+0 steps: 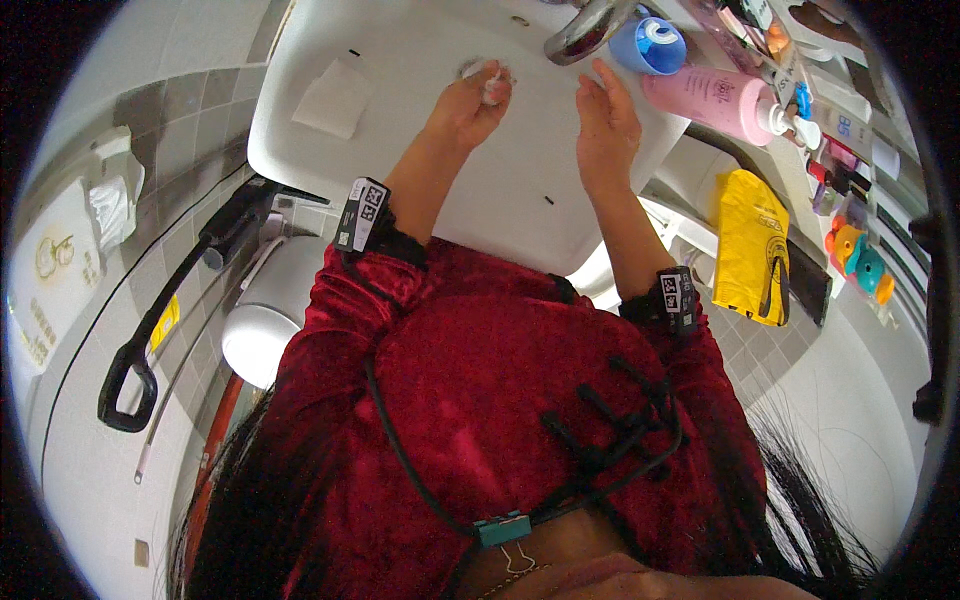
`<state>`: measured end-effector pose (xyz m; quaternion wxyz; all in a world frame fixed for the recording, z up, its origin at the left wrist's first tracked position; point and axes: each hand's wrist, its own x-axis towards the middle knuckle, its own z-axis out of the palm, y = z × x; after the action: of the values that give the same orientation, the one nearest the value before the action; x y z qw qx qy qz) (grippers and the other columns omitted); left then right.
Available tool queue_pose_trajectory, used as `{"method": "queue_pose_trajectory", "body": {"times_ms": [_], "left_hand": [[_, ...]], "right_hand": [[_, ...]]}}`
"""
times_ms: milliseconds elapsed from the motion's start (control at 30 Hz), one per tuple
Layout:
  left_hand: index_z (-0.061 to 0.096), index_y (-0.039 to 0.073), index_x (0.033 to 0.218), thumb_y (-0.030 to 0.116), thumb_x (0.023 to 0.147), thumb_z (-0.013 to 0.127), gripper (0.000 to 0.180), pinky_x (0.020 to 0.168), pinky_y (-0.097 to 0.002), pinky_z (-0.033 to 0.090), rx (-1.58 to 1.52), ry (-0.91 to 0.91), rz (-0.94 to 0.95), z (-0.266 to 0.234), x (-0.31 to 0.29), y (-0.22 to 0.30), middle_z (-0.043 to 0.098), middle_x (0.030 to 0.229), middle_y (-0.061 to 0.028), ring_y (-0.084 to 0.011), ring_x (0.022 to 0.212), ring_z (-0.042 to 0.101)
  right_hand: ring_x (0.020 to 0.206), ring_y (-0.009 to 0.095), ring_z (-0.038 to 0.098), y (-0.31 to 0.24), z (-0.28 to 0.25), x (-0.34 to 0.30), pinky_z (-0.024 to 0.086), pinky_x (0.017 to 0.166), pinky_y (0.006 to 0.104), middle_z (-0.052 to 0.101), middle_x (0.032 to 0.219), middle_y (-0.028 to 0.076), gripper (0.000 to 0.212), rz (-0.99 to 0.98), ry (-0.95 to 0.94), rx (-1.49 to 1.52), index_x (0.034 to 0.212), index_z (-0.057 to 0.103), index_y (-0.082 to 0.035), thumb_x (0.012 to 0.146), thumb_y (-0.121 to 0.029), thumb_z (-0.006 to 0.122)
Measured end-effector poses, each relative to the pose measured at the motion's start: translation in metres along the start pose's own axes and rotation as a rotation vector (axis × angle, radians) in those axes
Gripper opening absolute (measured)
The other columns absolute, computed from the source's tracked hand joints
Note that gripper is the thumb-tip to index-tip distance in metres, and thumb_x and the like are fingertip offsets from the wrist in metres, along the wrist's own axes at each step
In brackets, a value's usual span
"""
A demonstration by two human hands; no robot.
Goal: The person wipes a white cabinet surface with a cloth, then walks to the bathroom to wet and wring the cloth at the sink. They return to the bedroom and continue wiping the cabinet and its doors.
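Note:
My left hand (pixel 472 108) is over the white sink (pixel 410 150), near the drain, with its fingers curled. Something small and white (pixel 492 90) shows at its fingers; whether it is foam or a wad of tissue I cannot tell. My right hand (pixel 608 125) hangs over the right part of the basin, fingers stretched out, nothing visible in it. Just beyond it are the metal faucet (pixel 590 32) and a blue cup (pixel 640 48). A pink pump bottle (pixel 705 100) lies to the right of that hand. In the basin's left part rests a flat white sheet (pixel 333 98).
Toiletries and a toy duck (pixel 848 243) line the shelf at right. A yellow bag (pixel 750 245) hangs below. On the left are a black-handled appliance (pixel 150 335), a white bin (pixel 265 330) and a tissue pack (pixel 75 240). Small dark bits lie in the sink.

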<state>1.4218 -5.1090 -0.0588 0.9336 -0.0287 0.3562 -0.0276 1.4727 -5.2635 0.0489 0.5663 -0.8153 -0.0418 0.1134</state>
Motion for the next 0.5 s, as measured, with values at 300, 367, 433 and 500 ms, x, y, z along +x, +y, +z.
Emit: {"method": "queue_pose_trajectory", "body": {"times_ms": [300,367,433,500], "left_hand": [[0.055,0.01,0.099,0.036,0.097,0.053,0.026,0.044,-0.0261,0.033,0.17,0.076,-0.105,0.001,-0.011,0.021,0.05,0.073,-0.0034,-0.0139,0.057,0.044],[0.055,0.009,0.101,0.032,0.099,0.05,0.023,0.051,-0.0291,0.041,0.233,0.086,-0.08,0.001,-0.009,0.02,0.053,0.081,-0.0046,-0.0167,0.065,0.049],[0.056,0.007,0.103,0.027,0.1,0.044,0.023,0.061,-0.0327,0.049,0.234,0.186,0.021,0.004,-0.008,0.011,0.056,0.091,-0.0062,-0.0195,0.077,0.054],[0.055,0.006,0.109,0.026,0.102,0.04,0.026,0.076,-0.036,0.05,0.833,-0.113,0.255,0.005,-0.014,0.002,0.057,0.103,-0.0069,-0.0212,0.09,0.056]], "right_hand": [[0.091,0.014,0.06,0.023,0.017,-0.016,0.048,0.081,0.0268,0.067,0.107,0.01,0.034,0.242,-0.2,-0.188,0.124,0.063,-0.012,0.09,-0.02,0.064],[0.11,0.027,0.057,0.025,0.032,-0.02,0.043,0.095,0.0356,0.061,0.121,0.017,0.037,-0.155,-0.257,-0.315,0.126,0.06,-0.009,0.092,-0.024,0.059],[0.123,0.036,0.05,0.025,0.048,-0.022,0.037,0.105,0.0428,0.054,0.132,0.021,0.04,-0.399,-0.317,-0.407,0.129,0.056,-0.007,0.094,-0.027,0.055],[0.131,0.042,0.04,0.026,0.063,-0.019,0.03,0.111,0.0484,0.047,0.14,0.022,0.043,-0.526,-0.386,-0.476,0.132,0.053,-0.006,0.095,-0.029,0.052]]}}
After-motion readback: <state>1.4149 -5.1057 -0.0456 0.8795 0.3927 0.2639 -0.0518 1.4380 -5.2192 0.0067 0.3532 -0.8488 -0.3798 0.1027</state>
